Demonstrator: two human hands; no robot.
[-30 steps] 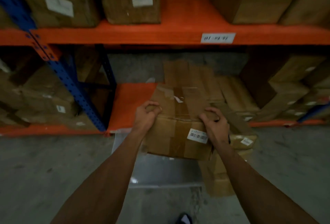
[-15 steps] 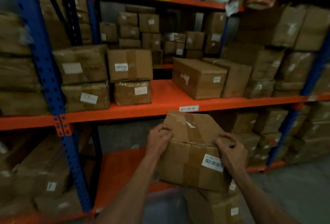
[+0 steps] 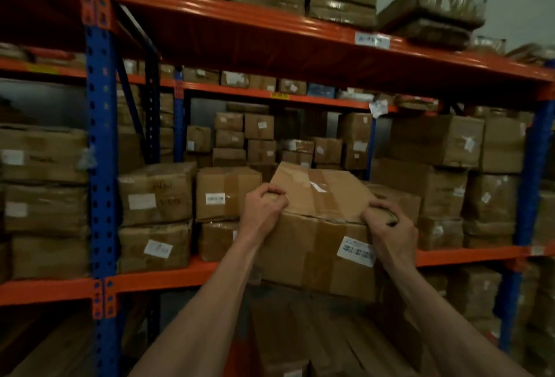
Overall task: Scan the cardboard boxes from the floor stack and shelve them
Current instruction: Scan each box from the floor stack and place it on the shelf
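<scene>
I hold a taped cardboard box [image 3: 318, 235] in the air in front of the middle shelf [image 3: 168, 277]. A white barcode label is on its front right face. My left hand [image 3: 264, 207] grips its top left corner, and my right hand [image 3: 387, 226] grips its top right corner. The box's base is level with the orange shelf beam, and its front face is tilted toward me. Behind it the shelf shows a gap between stacked boxes.
Labelled boxes [image 3: 156, 193] stand stacked left of the held box, and bigger ones [image 3: 435, 163] right of it. A blue upright [image 3: 100, 166] stands at left, another [image 3: 531, 190] at right. Flat cartons lie on the lower level [image 3: 300, 340]. The top shelf [image 3: 270, 28] carries wrapped bundles.
Both hands have raised the box from near the floor up to the middle shelf's height. My view has swung upward from the floor to the upper shelves.
</scene>
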